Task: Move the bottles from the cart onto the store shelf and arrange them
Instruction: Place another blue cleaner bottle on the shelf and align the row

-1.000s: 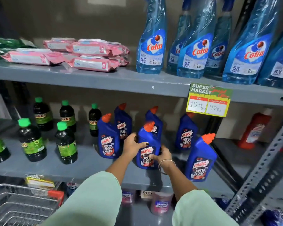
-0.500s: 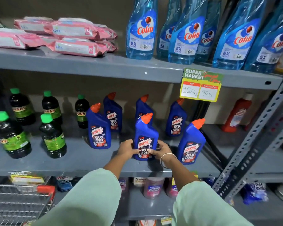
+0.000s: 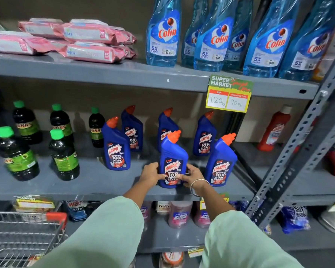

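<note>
Fingers of both hands clasping Harpic bottle (image 3: pixel 173 161) (upright), near shelf (image 3: pixel 85 187) front edge, gaps either side

The toilet cleaner bottle (image 3: pixel 173 161) between the hands is deep blue with an orange-red cap and a dark label lettered in red and white. The other bottles of its kind, such as the one on the right (image 3: pixel 220 163), wear the same colours. The shelf (image 3: pixel 66 182) is plain grey. The round bottles (image 3: pixel 17 155) to the left are near black with bright green caps and green labels. Above, the spray bottles (image 3: pixel 162 37) are clear pale blue with red lettering, and the flat packs (image 3: pixel 93 53) are pink. The price tag (image 3: pixel 229 93) is green and yellow with white boxes. Both sleeves (image 3: pixel 104 235) are pale mint green. The cart (image 3: pixel 17 238) is silver wire with a red handle.
</note>
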### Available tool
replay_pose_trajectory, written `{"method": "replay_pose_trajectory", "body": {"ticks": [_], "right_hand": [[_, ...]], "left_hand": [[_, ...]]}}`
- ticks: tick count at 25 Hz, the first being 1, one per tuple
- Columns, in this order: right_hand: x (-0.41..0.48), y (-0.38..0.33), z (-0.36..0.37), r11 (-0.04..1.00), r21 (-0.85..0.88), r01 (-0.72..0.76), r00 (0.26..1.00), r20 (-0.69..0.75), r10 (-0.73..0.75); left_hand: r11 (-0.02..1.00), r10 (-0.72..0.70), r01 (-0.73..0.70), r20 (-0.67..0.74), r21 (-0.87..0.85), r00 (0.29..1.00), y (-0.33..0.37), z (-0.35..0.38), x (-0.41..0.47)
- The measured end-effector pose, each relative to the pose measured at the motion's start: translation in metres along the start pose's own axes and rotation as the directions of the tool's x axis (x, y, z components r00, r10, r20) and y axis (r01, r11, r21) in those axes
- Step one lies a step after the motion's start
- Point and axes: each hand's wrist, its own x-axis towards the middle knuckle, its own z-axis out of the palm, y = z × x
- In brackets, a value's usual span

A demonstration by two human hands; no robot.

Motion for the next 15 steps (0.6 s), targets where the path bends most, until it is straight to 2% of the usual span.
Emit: {"method": "replay_pose_trajectory", "body": {"ticks": [15], "right_hand": [[-0.007, 0.0, 0.018, 1.0, -0.003, 0.025, 0.997, -0.072, -0.026]], "left_hand": [[0.996, -0.043, 0.041, -0.029, -0.076, 0.999, -0.008, -0.005, -0.006]]}}
